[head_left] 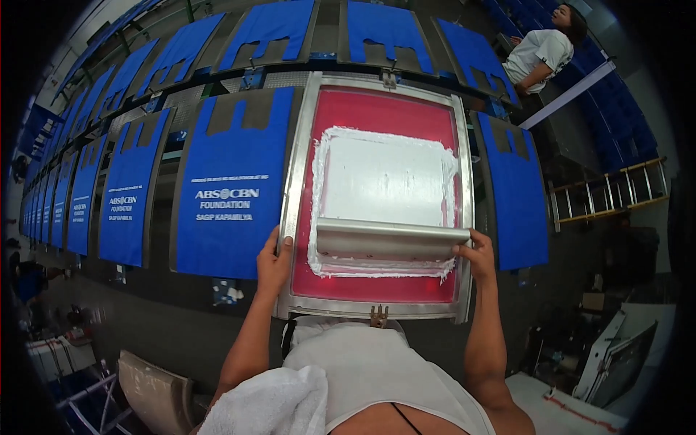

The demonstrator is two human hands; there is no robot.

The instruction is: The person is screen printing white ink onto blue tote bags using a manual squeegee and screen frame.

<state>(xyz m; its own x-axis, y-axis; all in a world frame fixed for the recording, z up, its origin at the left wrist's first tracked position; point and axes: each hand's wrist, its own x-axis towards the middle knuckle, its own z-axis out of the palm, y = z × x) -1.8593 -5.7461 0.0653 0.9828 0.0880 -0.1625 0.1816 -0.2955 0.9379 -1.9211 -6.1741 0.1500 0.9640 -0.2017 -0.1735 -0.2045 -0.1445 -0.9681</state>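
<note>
A metal screen-printing frame (pixel 297 174) with red mesh lies in front of me. White ink (pixel 388 174) coats a large rectangle on the mesh, thick and ragged at its borders. Across the near part of that rectangle rests a metal squeegee (pixel 391 235), its right end reaching the frame's right rail. My left hand (pixel 272 268) is closed on the left rail, thumb on top. My right hand (pixel 478 255) is closed on the right rail, its fingertips beside the squeegee's right end. What lies under the frame is hidden.
Blue cut fabric bag panels (pixel 232 159) lie on boards in rows to the left and beyond; those at left carry white print. Another panel (pixel 515 196) is at the right. A person (pixel 540 58) stands at far right, near a ladder (pixel 609 190). A white towel (pixel 272 402) hangs near my left arm.
</note>
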